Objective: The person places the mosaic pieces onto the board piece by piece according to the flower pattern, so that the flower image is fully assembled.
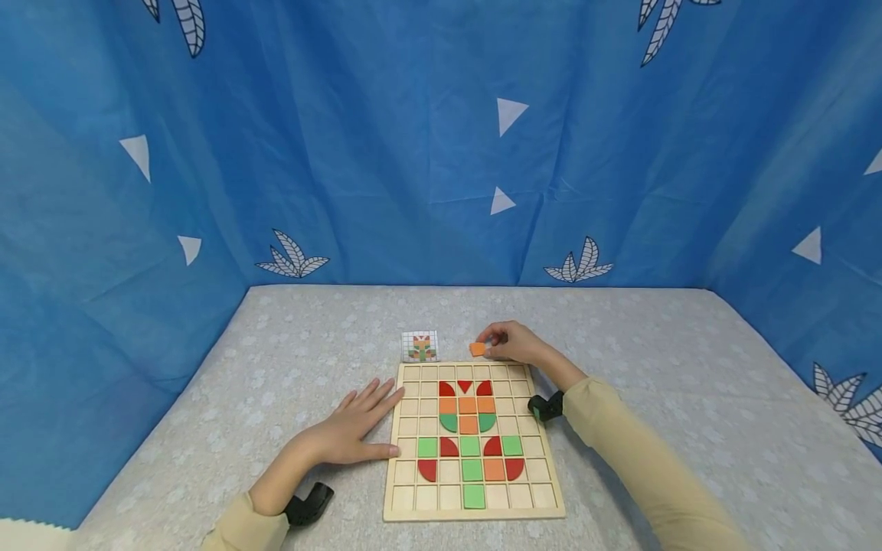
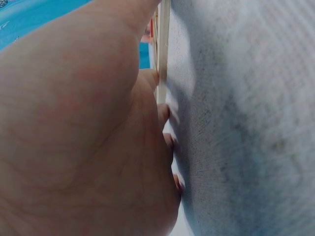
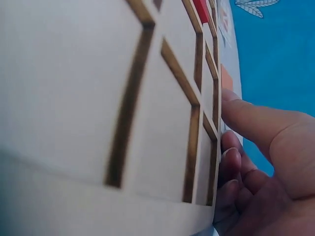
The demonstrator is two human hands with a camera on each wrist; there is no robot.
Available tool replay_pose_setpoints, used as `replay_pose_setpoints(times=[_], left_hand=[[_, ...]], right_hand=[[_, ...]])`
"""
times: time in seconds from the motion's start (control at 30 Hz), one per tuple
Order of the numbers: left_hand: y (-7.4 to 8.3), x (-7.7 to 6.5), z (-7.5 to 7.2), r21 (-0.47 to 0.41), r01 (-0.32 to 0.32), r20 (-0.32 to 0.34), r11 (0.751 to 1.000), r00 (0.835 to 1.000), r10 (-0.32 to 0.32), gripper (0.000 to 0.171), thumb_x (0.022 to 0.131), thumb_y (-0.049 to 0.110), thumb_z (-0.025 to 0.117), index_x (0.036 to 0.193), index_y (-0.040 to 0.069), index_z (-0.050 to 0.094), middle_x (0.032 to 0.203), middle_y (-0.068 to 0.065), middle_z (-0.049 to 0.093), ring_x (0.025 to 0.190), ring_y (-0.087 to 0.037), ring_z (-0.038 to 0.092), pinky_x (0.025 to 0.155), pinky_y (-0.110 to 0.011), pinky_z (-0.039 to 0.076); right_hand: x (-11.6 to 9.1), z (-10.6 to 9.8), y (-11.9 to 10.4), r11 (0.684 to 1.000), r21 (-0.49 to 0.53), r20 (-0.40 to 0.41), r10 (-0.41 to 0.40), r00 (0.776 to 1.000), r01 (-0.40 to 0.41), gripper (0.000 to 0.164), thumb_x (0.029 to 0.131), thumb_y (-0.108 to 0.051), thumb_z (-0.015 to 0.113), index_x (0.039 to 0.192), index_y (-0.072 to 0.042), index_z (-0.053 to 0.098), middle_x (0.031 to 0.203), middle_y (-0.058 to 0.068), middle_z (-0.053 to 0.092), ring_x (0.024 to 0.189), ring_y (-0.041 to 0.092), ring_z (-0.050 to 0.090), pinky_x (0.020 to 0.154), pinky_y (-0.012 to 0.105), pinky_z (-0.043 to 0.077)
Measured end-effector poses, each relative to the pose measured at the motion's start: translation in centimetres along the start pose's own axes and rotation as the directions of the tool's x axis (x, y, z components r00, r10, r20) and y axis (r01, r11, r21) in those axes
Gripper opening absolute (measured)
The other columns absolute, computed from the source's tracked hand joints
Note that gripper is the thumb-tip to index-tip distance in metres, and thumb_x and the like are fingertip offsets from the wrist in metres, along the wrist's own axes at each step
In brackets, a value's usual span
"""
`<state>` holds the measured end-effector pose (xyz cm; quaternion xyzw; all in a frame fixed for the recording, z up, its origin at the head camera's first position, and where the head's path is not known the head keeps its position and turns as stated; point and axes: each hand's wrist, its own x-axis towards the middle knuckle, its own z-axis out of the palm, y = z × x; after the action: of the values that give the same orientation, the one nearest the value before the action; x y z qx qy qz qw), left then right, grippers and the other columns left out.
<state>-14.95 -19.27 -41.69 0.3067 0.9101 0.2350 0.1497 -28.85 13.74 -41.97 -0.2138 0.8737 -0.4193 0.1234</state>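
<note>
Just beyond the far edge of a wooden grid board (image 1: 455,514), my right hand (image 1: 513,342) pinches an orange square tile (image 1: 478,349) between thumb and fingers. In the right wrist view the tile (image 3: 226,78) shows past the board's edge, by the thumb. My left hand (image 1: 354,428) lies spread with straight fingers on the cloth, its thumb and fingertips at the board's left edge. Red quarter-round pieces (image 1: 427,470), a red triangle (image 1: 465,386), orange squares (image 1: 494,469), light green squares (image 1: 474,496) and dark green quarter-rounds (image 1: 449,422) fill some of the board's cells.
A small pattern card (image 1: 419,347) with a coloured flower-like grid lies behind the board's far left corner. Patterned pale cloth covers the table (image 1: 661,367). A blue curtain (image 1: 427,153) with leaf and triangle prints hangs behind and along both sides.
</note>
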Motion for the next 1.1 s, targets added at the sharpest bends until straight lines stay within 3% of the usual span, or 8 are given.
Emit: replay_pose_setpoints(times=[0.3, 0.6, 1.1], left_hand=[[-0.11, -0.04, 0.08, -0.002, -0.006, -0.006, 1.0, 1.0, 0.006, 0.088, 0.086, 0.059, 0.055, 0.151, 0.011, 0.019, 0.154, -0.016, 0.009, 0.138, -0.037, 0.001, 0.103, -0.062, 0.002], [0.19, -0.14, -0.03, -0.005, -0.003, -0.003, 1.0, 1.0, 0.003, 0.087, 0.087, 0.056, 0.056, 0.15, 0.01, 0.02, 0.154, -0.016, 0.01, 0.138, -0.037, 0.001, 0.104, -0.061, 0.003], [0.15, -0.1, 0.12, -0.004, 0.004, 0.001, 1.0, 1.0, -0.004, 0.087, 0.086, 0.057, 0.056, 0.151, 0.011, 0.02, 0.154, -0.015, 0.009, 0.139, -0.036, 0.001, 0.104, -0.061, 0.002]], right_hand=[[-0.38, 0.2, -0.24, 1.0, 0.018, -0.007, -0.025, 1.0, 0.025, 0.017, 0.085, -0.005, 0.069, 0.101, 0.0, 0.064, 0.083, 0.008, 0.052, 0.065, 0.019, 0.042, 0.061, 0.031, 0.038], [-0.75, 0.29, -0.9, 0.998, 0.048, -0.036, -0.044, 0.998, 0.046, 0.013, 0.085, 0.0, 0.067, 0.097, 0.003, 0.062, 0.085, 0.011, 0.057, 0.075, 0.021, 0.051, 0.066, 0.033, 0.043], [-0.32, 0.3, -0.25, 0.989, 0.133, -0.072, 0.08, 0.994, -0.07, 0.004, 0.088, -0.002, 0.065, 0.091, 0.001, 0.064, 0.077, 0.006, 0.061, 0.068, 0.018, 0.054, 0.06, 0.029, 0.044]])
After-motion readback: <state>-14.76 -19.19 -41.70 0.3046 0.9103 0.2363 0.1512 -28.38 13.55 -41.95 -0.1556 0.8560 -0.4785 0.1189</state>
